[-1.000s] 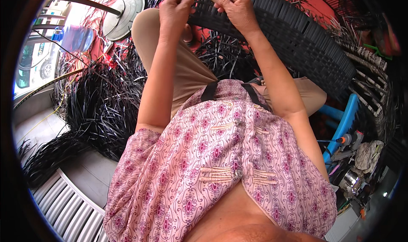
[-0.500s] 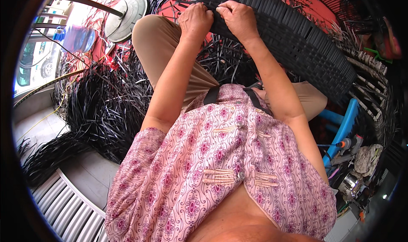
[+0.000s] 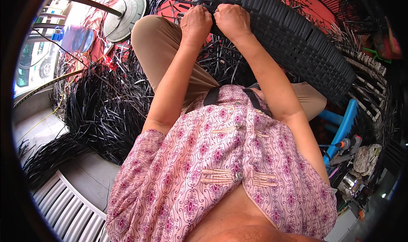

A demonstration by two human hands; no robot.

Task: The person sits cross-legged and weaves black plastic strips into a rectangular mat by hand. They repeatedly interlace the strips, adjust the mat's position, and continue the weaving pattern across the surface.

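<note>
A large black woven wicker panel [image 3: 297, 42] curves across my lap from the top middle to the right. My left hand [image 3: 195, 23] and my right hand [image 3: 231, 20] sit side by side at its near edge, both fists closed on the black strips of the weave. Loose black strips [image 3: 221, 63] hang below the hands over my tan trousers. My pink patterned shirt fills the lower middle of the view.
A big heap of loose black strips [image 3: 97, 110] lies on the floor to my left. A round fan base [image 3: 125, 10] and a blue water jug [image 3: 76, 38] stand at the top left. A blue frame [image 3: 342, 127] and small tools [image 3: 348, 184] are at the right.
Both hands have come closer together and lower on the panel's edge, from apart with fingers pinching a strip to two fists side by side.
</note>
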